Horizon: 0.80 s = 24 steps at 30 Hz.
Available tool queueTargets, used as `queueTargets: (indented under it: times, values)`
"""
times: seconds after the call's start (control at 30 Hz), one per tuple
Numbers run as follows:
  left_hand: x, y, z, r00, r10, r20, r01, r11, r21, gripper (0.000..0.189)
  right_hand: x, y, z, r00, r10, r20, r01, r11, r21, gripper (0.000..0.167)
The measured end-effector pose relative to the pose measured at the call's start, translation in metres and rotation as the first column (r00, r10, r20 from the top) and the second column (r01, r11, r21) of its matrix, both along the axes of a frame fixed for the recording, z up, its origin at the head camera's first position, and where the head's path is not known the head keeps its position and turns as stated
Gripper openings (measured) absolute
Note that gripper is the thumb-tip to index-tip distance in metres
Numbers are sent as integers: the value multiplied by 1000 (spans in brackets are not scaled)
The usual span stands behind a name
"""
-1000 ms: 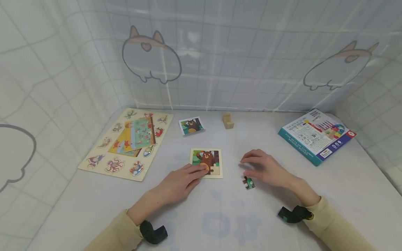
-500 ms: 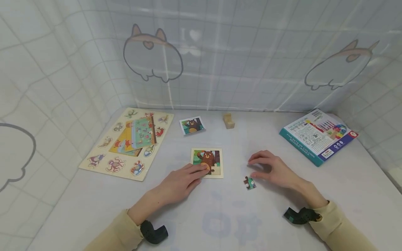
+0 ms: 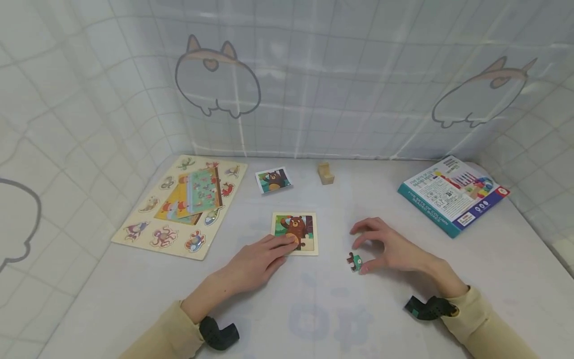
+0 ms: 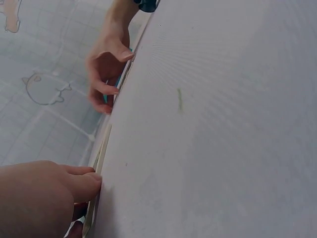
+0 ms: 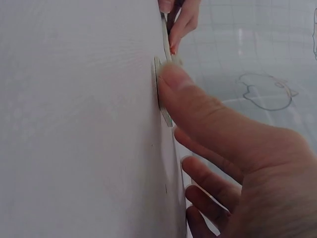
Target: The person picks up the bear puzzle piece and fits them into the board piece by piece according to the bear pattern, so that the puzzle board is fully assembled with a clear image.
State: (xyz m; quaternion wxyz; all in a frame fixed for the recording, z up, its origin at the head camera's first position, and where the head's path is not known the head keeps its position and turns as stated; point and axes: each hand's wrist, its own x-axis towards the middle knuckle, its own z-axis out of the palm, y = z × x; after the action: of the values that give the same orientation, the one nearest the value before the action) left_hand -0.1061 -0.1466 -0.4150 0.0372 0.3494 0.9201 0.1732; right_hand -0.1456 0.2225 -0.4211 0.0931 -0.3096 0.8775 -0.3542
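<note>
In the head view my left hand point(image 3: 257, 259) rests its fingers on a square wooden bear puzzle point(image 3: 287, 225) lying flat mid-table. A gap shows pale wood at the puzzle's lower right corner. The left wrist view has the puzzle nearly edge-on, my left thumb point(image 4: 89, 183) at its near edge. To the right, a small loose jigsaw piece point(image 3: 356, 262), brown and green, lies on the table. My right hand point(image 3: 396, 249) is over it with fingers spread in an arch. Its thumb point(image 5: 176, 82) touches the piece's edge; the index fingertip stays a little apart from it.
Behind the puzzle are a bear picture card point(image 3: 273, 180) and a small wooden block stand point(image 3: 326, 173). Far left lies a sea-animal board point(image 3: 145, 207) with two picture puzzles point(image 3: 202, 189) on it. A teal-edged toy box point(image 3: 453, 194) lies far right.
The right hand moved slightly right, then its thumb came down to the loose piece's lower right edge and its index finger lowered toward the piece. The left hand has stayed on the puzzle.
</note>
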Motion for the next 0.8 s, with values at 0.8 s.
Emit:
queueTargets:
  times: [0.8]
  values:
    - [0, 1, -4, 1000, -1, -20, 2, 999, 32, 43, 1, 0, 0, 999, 48, -8, -48, 999, -23, 26]
